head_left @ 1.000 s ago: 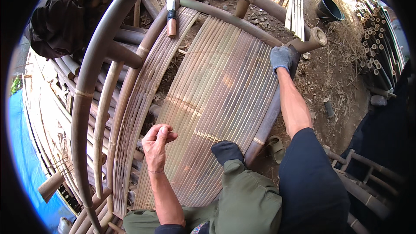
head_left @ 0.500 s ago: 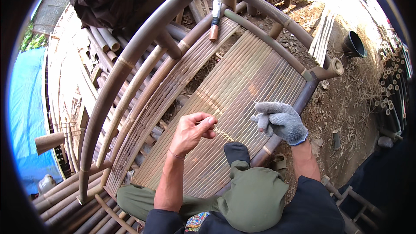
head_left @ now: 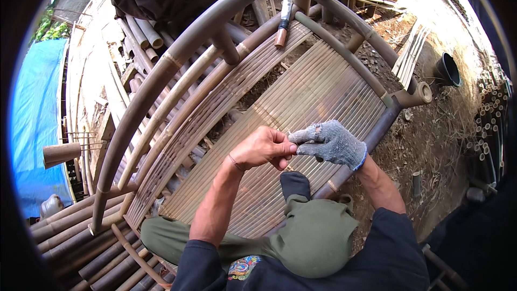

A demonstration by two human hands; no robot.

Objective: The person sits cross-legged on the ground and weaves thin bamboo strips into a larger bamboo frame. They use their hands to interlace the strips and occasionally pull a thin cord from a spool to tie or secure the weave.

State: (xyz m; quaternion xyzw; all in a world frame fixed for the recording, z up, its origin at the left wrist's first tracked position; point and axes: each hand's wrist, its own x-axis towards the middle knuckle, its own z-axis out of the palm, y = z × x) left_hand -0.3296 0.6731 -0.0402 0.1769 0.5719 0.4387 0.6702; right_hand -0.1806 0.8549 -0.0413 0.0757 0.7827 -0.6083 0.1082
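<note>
My bare left hand [head_left: 264, 148] is closed in a pinch, its thumb and fingertips meeting those of my right hand [head_left: 333, 144]. A grey knit glove with a blue cuff covers the right hand, whose fingers are pressed together. Whatever lies between the fingertips is too small to make out. Both hands are above a bamboo seat [head_left: 318, 83] of narrow parallel slats, part of a large curved bamboo frame [head_left: 141, 94]. A gap runs between the seat's main slats and a narrower band of slats [head_left: 215, 106]. My dark-socked foot [head_left: 294, 184] rests on the slats.
A tool with a brown handle [head_left: 280, 36] and pale upper part lies across the far corner. Loose bamboo strips [head_left: 412, 54] lean at the right, near a black bucket [head_left: 448, 70]. Bamboo poles [head_left: 59, 231] lie lower left; a blue tarp [head_left: 40, 124] hangs beyond.
My hands were apart and have come together at the fingertips. The left moved right, the right moved left. The view has shifted slightly.
</note>
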